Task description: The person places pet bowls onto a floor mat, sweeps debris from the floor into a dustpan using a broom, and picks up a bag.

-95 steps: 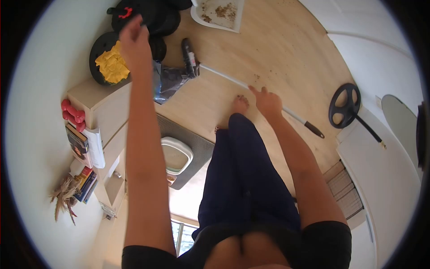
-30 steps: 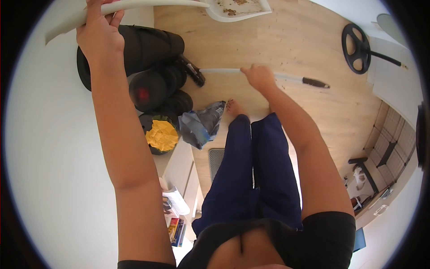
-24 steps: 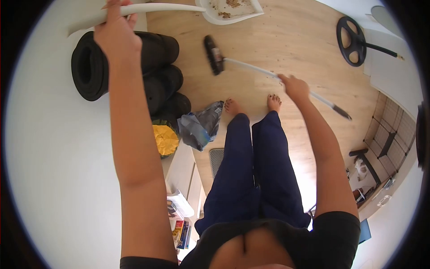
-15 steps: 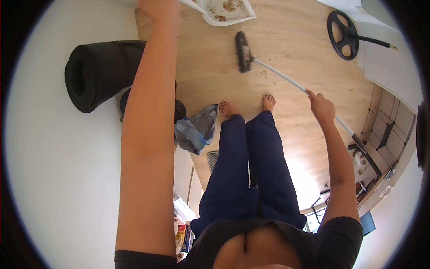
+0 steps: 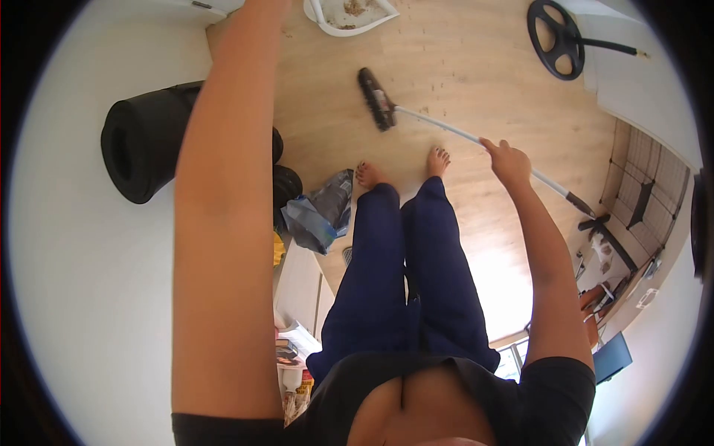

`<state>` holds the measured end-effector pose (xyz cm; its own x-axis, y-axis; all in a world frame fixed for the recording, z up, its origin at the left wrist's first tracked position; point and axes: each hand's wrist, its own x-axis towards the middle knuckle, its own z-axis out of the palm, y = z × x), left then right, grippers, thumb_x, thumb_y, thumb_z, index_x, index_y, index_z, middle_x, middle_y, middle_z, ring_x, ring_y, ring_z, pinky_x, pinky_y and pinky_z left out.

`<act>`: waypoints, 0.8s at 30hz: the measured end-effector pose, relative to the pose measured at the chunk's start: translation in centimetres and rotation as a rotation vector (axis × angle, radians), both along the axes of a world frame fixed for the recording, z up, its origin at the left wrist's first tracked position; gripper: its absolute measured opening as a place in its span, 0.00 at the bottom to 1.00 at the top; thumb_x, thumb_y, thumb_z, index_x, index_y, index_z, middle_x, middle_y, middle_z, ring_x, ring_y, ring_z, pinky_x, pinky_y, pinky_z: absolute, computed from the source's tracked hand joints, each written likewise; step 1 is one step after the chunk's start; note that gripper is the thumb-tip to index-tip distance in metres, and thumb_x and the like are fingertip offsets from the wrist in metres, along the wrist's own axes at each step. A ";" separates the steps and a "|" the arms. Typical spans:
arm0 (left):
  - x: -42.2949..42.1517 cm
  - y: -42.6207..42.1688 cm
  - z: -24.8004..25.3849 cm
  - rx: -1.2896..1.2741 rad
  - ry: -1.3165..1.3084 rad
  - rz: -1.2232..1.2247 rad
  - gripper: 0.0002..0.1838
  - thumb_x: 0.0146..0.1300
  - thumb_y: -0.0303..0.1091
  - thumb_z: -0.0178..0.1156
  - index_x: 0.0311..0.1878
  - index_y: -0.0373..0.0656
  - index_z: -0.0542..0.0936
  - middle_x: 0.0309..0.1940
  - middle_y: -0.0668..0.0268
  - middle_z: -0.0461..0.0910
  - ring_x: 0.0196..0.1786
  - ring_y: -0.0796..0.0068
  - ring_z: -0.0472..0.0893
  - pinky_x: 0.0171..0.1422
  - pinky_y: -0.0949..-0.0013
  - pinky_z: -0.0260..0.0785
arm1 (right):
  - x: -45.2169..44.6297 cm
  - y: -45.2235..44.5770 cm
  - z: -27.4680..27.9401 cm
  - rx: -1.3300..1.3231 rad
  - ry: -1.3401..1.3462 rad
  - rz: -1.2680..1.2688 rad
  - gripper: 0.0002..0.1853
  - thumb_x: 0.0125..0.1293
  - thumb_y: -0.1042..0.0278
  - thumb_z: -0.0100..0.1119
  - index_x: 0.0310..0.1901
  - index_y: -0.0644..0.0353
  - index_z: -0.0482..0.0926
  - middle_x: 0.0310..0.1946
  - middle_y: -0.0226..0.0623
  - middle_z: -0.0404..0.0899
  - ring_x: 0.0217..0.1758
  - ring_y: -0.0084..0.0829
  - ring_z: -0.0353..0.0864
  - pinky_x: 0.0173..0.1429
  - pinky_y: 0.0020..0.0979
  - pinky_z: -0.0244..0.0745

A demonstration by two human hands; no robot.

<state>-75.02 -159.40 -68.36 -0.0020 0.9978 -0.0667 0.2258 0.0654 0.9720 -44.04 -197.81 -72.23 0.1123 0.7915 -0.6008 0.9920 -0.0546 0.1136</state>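
Observation:
My right hand (image 5: 510, 162) is closed around the white pole of a broom (image 5: 439, 123), about midway along it. The broom's dark bristled head (image 5: 377, 99) rests on the wooden floor ahead of my feet. At the top edge stands a white dustpan (image 5: 349, 31) with brown crumbs and debris inside. My left forearm reaches up past the top edge of the view, so my left hand is cut off. Small brown bits lie scattered on the floor around the broom and dustpan.
A rolled black mat (image 5: 145, 149) stands by the wall at left. A grey-blue plastic bag (image 5: 320, 212) lies beside my left foot. At upper right is a black wheel-shaped base with a pole (image 5: 556, 41). A wire grid panel (image 5: 647, 186) stands at right.
The broom head has shifted left and slightly nearer my feet, with my right hand following. My left hand, earlier visible at the dustpan's handle, has passed out of the top of the view.

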 end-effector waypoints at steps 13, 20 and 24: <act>-24.1 -17.0 10.2 -0.622 -0.958 1.140 0.53 0.51 0.65 0.57 0.69 0.45 0.41 0.67 0.49 0.44 0.66 0.40 0.53 0.66 0.44 0.54 | -14.8 8.5 -0.2 -0.022 0.239 0.159 0.22 0.63 0.63 0.42 0.59 0.37 0.66 0.38 0.42 0.77 0.35 0.42 0.81 0.35 0.41 0.76; -29.2 -13.8 5.1 -0.767 -1.100 1.341 0.42 0.53 0.50 0.62 0.64 0.39 0.55 0.61 0.43 0.54 0.59 0.34 0.60 0.55 0.49 0.70 | -11.5 12.0 0.0 -0.097 0.123 0.157 0.23 0.66 0.65 0.41 0.61 0.32 0.64 0.31 0.42 0.79 0.34 0.42 0.81 0.37 0.42 0.75; -29.7 -15.4 2.6 -0.742 -1.134 1.267 0.24 0.52 0.32 0.54 0.55 0.39 0.67 0.57 0.50 0.61 0.58 0.40 0.63 0.54 0.49 0.71 | -5.7 12.1 3.2 -0.102 -0.025 0.154 0.23 0.64 0.67 0.41 0.59 0.31 0.67 0.33 0.41 0.79 0.33 0.42 0.81 0.36 0.41 0.76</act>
